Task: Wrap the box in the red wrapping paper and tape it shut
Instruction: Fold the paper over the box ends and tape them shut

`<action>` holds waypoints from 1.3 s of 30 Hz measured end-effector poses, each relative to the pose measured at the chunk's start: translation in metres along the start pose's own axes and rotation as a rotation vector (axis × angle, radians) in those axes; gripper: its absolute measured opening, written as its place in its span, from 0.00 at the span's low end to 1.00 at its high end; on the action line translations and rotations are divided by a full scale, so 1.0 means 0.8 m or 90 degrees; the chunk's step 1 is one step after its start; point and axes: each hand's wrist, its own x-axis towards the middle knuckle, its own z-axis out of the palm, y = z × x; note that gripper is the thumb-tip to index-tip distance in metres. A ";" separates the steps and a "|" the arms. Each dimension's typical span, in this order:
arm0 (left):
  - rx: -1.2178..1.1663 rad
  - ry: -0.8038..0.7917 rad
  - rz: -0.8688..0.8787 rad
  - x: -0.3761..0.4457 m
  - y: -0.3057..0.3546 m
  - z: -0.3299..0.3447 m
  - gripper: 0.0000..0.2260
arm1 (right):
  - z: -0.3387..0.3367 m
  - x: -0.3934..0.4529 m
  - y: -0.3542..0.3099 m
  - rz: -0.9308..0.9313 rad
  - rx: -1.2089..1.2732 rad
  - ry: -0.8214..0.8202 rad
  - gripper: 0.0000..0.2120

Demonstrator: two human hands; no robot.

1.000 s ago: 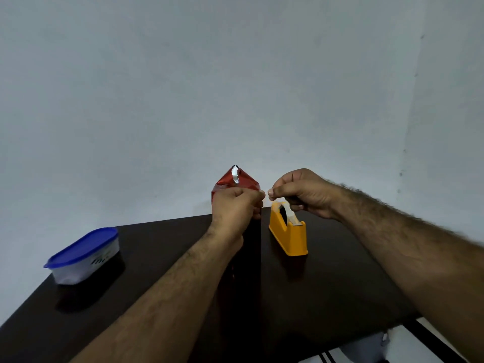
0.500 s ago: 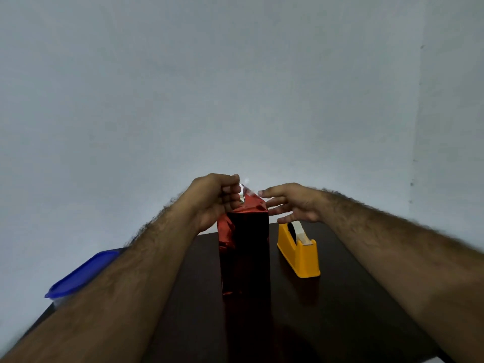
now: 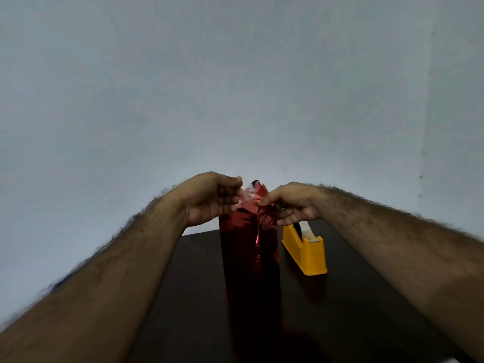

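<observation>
Box [image 3: 250, 258] stood upright on the dark table [image 3: 353, 310] beside the tape dispenser [image 3: 305, 248], left hand [image 3: 209, 199] and right hand [image 3: 293, 203] pinching its red wrapping paper [image 3: 258, 197] together at the top, apparently for taping.

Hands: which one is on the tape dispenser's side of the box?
The right hand, pinching red wrapping paper above the yellow plastic tape dispenser; the left hand is opposite.

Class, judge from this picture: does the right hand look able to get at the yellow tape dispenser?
Probably yes: the right hand sits just above the tape dispenser, with nothing between them, though it now pinches the red wrapping paper.
</observation>
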 end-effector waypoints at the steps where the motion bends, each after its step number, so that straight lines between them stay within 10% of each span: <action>1: 0.014 -0.011 0.001 0.001 0.004 0.003 0.06 | 0.000 -0.001 0.002 -0.003 0.007 0.004 0.10; 19: -0.075 0.005 0.069 -0.008 0.009 0.012 0.09 | 0.000 -0.035 -0.008 0.001 -0.030 -0.053 0.28; 27: -0.139 0.056 0.077 -0.016 -0.025 -0.003 0.07 | 0.029 -0.036 -0.002 -0.033 -0.026 -0.014 0.14; 39: -0.064 -0.061 0.175 -0.010 -0.033 0.004 0.09 | -0.011 -0.043 0.037 -0.581 -0.493 0.018 0.44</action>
